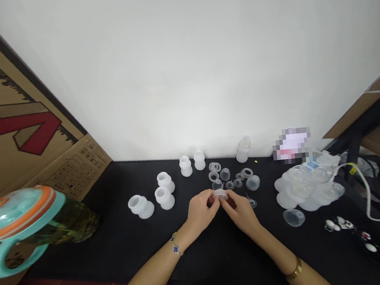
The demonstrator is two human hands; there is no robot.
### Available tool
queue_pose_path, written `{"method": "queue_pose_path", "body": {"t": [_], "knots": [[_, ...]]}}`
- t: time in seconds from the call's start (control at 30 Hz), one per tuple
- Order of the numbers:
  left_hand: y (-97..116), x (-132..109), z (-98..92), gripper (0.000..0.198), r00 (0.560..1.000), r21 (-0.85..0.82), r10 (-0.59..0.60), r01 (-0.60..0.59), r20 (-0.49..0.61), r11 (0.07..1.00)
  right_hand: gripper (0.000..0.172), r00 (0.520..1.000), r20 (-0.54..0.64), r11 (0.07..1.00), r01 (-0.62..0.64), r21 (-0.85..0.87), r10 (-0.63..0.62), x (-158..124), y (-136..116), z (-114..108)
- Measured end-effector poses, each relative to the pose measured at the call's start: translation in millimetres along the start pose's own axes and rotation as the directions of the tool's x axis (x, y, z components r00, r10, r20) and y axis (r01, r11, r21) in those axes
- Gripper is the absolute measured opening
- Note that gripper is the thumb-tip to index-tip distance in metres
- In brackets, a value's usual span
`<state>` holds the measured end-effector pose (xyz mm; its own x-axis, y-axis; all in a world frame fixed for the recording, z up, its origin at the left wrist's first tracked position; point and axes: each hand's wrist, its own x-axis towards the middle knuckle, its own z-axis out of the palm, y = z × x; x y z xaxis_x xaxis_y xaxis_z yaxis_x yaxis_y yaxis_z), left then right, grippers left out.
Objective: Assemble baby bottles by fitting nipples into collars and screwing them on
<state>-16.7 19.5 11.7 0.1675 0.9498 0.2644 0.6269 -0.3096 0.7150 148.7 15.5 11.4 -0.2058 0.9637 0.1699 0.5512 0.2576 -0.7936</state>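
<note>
Between the fingertips of my left hand and my right hand is a small translucent bottle collar ring. Both hands are closed on it, thumbs toward me, just above the black table. Right behind it lie loose clear parts: a cap, a ring, a silicone nipple and another cap. Beside my right fingers another nipple lies partly hidden. Several open white bottles stand to the left, among them a near bottle and a far bottle.
One assembled bottle stands by the wall. Several capped bottles cluster at right, with a clear cap, a white cable and a beaded strand nearby. A large drinking jug and cardboard box occupy the left.
</note>
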Motion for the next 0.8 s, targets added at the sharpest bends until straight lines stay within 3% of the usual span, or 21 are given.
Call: {"method": "queue_pose_path", "body": {"t": [0.33, 0.8], "knots": [[-3.8, 1.4, 2.0, 0.022, 0.998, -0.137, -0.026, 0.034, 0.063, 0.99, 0.025, 1.0, 0.006, 1.0, 0.011, 0.005, -0.011, -0.3, 1.3, 2.1], [-7.7, -3.2, 12.5, 0.026, 0.996, -0.125, -0.02, 0.031, 0.082, 0.992, 0.023, 0.999, 0.018, 0.998, 0.041, 0.053, -0.042, 1.7, 13.4, 2.5]]}}
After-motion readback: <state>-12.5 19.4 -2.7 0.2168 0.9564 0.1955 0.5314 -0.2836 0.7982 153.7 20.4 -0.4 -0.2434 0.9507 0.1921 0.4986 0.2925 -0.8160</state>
